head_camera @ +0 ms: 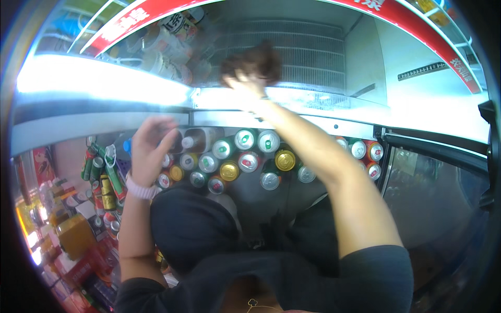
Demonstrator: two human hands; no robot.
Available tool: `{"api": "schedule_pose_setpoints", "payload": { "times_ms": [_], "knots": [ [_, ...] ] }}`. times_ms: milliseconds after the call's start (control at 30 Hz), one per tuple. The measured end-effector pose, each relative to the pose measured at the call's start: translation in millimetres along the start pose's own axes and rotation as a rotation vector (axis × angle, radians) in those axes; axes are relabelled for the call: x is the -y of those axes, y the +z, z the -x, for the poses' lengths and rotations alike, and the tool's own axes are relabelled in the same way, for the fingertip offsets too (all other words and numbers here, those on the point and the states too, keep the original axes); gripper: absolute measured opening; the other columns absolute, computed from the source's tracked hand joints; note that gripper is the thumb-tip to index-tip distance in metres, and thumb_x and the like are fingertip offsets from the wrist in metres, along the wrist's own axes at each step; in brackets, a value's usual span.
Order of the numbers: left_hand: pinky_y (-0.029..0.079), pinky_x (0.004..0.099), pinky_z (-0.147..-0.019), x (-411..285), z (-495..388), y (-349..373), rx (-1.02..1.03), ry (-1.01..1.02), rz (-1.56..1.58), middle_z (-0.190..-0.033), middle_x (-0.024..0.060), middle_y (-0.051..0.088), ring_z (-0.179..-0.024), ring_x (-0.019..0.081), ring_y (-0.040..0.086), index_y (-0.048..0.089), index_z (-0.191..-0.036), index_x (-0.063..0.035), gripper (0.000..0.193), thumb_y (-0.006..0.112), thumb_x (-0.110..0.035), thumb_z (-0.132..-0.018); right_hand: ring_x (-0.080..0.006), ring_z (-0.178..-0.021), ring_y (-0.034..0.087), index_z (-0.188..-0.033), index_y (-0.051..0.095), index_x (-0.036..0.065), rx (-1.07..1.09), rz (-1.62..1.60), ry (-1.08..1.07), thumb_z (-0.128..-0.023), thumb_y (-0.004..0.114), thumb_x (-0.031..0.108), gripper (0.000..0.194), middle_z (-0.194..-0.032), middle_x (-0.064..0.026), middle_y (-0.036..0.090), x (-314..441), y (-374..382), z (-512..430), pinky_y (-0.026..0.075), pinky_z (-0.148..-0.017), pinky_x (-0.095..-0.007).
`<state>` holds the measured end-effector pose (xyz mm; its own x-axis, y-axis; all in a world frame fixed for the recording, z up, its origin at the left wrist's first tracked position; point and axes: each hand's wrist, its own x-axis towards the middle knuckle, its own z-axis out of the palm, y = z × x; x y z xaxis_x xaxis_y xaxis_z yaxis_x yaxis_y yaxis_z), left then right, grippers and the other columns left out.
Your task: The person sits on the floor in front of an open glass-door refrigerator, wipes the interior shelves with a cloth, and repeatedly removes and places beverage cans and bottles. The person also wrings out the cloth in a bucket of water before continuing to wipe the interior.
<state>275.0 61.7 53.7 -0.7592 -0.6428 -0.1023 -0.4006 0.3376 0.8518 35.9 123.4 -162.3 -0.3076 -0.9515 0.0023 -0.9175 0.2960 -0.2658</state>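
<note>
My right hand (248, 84) reaches into a refrigerated display cabinet and is closed on a dark brown cloth (254, 62), blurred by motion, in front of the ribbed back panel (313, 54). My left hand (154, 137), a pale band on its wrist, hangs in the air left of the cabinet's front edge with its fingers loosely bent and nothing seen in them. Below the edge stand many drink cans, among them a gold-topped can (285, 160) and a silver-topped can (269, 141). A bottle with a white cap (188, 142) stands near my left hand.
Bottles and cups (168, 51) fill the left of the cabinet. A red shelf strip (426, 31) curves overhead. The glass door (430, 184) is swung out at the right. More cans (107, 191) and a yellow-brown box (75, 236) lie at the left.
</note>
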Motion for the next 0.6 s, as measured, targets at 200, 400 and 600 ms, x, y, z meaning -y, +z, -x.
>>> {"api": "schedule_pose_setpoints", "payload": {
  "times_ms": [200, 400, 600],
  "knots": [
    [0.051, 0.0361, -0.087, -4, -98, 73, 0.285, 0.381, -0.317, -0.108, 0.0143, 0.065, -0.101, 0.0285, 0.064, 0.064, -0.110, -0.0051, 0.029, 0.072, -0.016, -0.084, -0.0408, -0.147, 0.023, -0.152, 0.034, 0.030, 0.040, -0.114, -0.166, -0.091, 0.055, 0.034, 0.064, -0.160, -0.0141, 0.026, -41, -17, 32, 0.022, -0.119, -0.0546],
    [0.046, 0.0439, -0.096, 17, -140, 136, 0.219, 0.387, -0.455, -0.116, 0.0182, 0.061, -0.110, 0.0364, 0.056, 0.062, -0.114, -0.0050, 0.036, 0.073, -0.018, -0.082, -0.0348, -0.145, 0.029, -0.144, 0.049, 0.026, 0.025, 0.011, 0.247, -0.100, 0.044, 0.030, 0.044, -0.157, -0.0140, 0.033, -202, -79, 154, 0.026, -0.117, -0.0507],
    [0.040, 0.0500, -0.105, -35, -167, 274, 0.204, 0.487, -0.533, -0.136, 0.0196, 0.046, -0.126, 0.0409, 0.043, 0.055, -0.136, -0.0160, 0.058, 0.068, -0.045, -0.087, -0.0373, -0.120, 0.053, -0.106, 0.071, 0.007, -0.655, -0.321, 0.424, -0.097, 0.053, 0.023, 0.027, -0.127, -0.0185, 0.061, -248, -80, 213, 0.041, -0.101, -0.0427]
  ]
}}
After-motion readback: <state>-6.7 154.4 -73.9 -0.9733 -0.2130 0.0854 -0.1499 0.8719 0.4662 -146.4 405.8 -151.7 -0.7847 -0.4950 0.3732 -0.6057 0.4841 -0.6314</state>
